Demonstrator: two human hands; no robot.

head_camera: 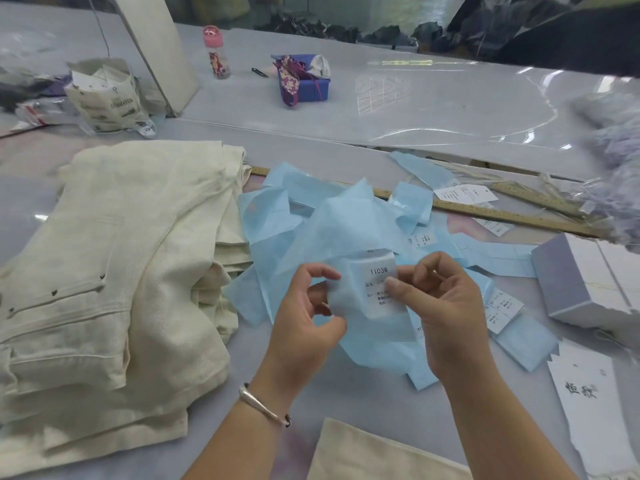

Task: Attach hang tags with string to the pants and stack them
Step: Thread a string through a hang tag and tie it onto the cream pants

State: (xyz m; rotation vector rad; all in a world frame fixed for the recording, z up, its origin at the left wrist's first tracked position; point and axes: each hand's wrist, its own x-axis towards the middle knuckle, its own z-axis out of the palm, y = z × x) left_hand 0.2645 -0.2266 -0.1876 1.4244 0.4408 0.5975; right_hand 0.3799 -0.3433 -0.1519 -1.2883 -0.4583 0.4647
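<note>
A stack of cream pants [114, 271] lies on the table at the left. In the middle sits a heap of light blue backing sheets [311, 216] with small white printed labels. My left hand [304, 317] pinches one blue sheet [349, 237] at its edge. My right hand [440, 306] pinches the white label [377, 275] marked 1103# that sits on that sheet. White hang tags [464, 194] with strings lie beyond the heap. More tags [588, 403] lie at the lower right. Another cream piece [374, 455] shows at the bottom edge.
A long wooden ruler [512, 216] crosses behind the blue sheets. A white box [585, 282] stands at the right. Farther back are a blue tray [308, 86] of ribbons, a pink-capped bottle [216, 53], black snips [259, 72] and a printed bag [107, 95].
</note>
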